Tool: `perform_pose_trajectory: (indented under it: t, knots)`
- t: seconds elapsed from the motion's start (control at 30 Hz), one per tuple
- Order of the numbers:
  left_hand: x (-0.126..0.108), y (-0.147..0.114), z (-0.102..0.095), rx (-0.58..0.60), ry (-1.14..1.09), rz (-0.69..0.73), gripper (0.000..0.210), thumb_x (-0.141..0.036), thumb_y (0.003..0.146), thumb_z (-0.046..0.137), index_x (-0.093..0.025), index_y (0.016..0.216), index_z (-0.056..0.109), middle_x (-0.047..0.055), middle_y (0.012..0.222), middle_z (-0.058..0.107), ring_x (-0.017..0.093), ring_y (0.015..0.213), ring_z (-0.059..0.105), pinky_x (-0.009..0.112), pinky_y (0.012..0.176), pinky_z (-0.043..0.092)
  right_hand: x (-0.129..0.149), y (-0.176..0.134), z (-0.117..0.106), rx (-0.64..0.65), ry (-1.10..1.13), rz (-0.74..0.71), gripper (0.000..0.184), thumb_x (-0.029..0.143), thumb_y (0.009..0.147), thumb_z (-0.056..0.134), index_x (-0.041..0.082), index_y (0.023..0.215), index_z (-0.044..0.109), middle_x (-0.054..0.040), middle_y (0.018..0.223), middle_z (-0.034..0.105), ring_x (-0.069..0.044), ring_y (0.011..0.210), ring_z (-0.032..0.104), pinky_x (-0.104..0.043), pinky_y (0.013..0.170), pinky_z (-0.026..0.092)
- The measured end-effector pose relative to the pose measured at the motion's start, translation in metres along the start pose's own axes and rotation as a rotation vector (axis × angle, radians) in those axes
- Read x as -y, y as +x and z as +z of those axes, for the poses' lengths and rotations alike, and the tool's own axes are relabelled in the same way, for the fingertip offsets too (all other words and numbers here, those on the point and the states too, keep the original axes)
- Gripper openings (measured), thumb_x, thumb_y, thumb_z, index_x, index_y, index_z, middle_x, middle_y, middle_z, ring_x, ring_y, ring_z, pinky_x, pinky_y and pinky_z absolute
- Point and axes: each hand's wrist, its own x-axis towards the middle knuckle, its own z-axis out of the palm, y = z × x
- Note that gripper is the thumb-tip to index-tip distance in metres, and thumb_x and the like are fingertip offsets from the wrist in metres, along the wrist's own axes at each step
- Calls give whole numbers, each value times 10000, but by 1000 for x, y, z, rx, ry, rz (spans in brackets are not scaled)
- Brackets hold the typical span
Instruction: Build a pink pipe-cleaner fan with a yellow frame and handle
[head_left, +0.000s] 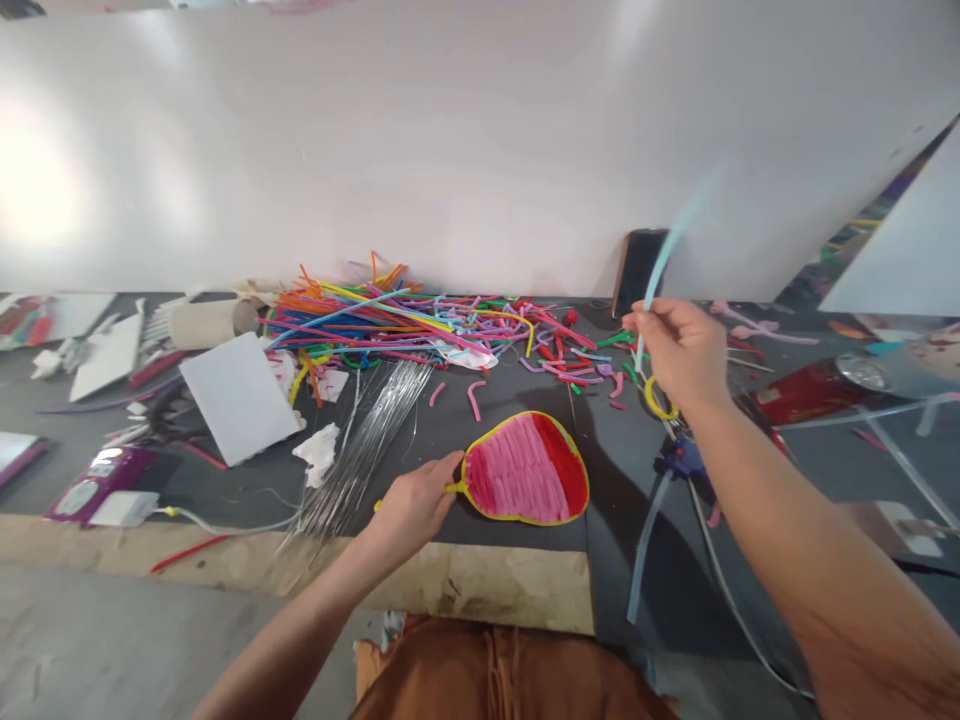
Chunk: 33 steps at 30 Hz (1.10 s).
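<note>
The left hand (416,508) is clamped on the pink-and-red paddle (521,470) by its handle (455,488), over the tabletop (450,425), and the right hand (686,352) pinches a pale blue strip (673,240), which could slip because the grip is only near its lower end.

Your head camera faces forward and down, close over the table (615,530), taking in your left hand (416,505), right hand (686,355) and the white panel (450,150) beyond.
</note>
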Motion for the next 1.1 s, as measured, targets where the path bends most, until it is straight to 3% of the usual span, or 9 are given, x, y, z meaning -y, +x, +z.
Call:
perform_pose_trajectory:
  t: [0.17, 0.33, 0.43, 0.57, 0.7, 0.77, 0.87, 1.0, 1.1]
  knots:
    - [3, -1, -2, -213, -137, -2, 343, -238, 858, 499, -179, 1169, 631, 71, 924, 687, 195, 858, 636, 293, 776, 475, -2, -18, -12, 81, -98, 36, 219, 412, 826, 594, 239, 945, 656, -35, 817, 728, -204, 747, 691, -356, 752, 538]
    - [-3, 10, -11, -266, -720, -291, 208, -323, 785, 623, -155, 874, 708, 18, 709, 637, 123, 627, 577, 223, 589, 467, -13, -30, -14, 111, -94, 192, 243, 436, 818, 559, 224, 897, 647, -14, 666, 657, -154, 536, 590, -283, 543, 477]
    - [-10, 18, -13, -301, -1031, -332, 236, -349, 686, 737, -127, 748, 682, 7, 657, 611, 87, 572, 540, 192, 545, 451, -20, -41, -6, 223, -84, 238, 251, 433, 803, 546, 211, 886, 630, -18, 666, 657, -145, 519, 582, -275, 536, 477]
    - [-19, 27, -9, -334, -1308, -371, 369, -356, 562, 843, -112, 773, 663, 17, 686, 641, 65, 540, 542, 180, 520, 460, -29, -57, 9, 341, -78, 255, 255, 437, 786, 531, 207, 853, 618, -7, 638, 663, -137, 449, 582, -277, 511, 480]
    - [-27, 34, -4, -323, -1428, -384, 426, -336, 491, 887, -109, 748, 635, 14, 658, 642, 66, 524, 548, 181, 505, 477, -30, -63, 17, 375, -70, 239, 220, 430, 729, 606, 226, 797, 654, -9, 629, 685, -173, 500, 636, -303, 542, 511]
    - [-31, 37, -1, -310, -1463, -380, 438, -323, 478, 896, -112, 749, 623, 9, 651, 645, 66, 520, 552, 181, 506, 485, -25, -62, 18, 347, -63, 215, 276, 449, 705, 650, 236, 878, 681, -52, 835, 738, -219, 729, 697, -343, 682, 545]
    - [-35, 38, 3, -274, -1491, -388, 438, -306, 490, 896, -117, 765, 613, 7, 652, 653, 64, 518, 559, 176, 508, 491, -9, -59, 21, 331, 108, 243, 404, 543, 774, 595, 252, 1048, 658, -71, 1105, 708, -233, 995, 667, -383, 848, 534]
    - [-39, 38, 9, -224, -1491, -401, 435, -297, 502, 893, -113, 774, 608, 11, 653, 656, 63, 512, 561, 174, 502, 491, 21, -54, 30, 375, 565, 384, 427, 612, 759, 618, 272, 1015, 654, -30, 1014, 722, -218, 931, 672, -382, 819, 549]
    - [-41, 37, 13, -206, -1468, -404, 447, -311, 497, 896, -116, 774, 604, 9, 648, 659, 62, 505, 559, 173, 498, 488, 34, -51, 38, 373, 612, 403, 397, 617, 735, 643, 265, 914, 680, -22, 950, 725, -228, 902, 664, -355, 751, 553]
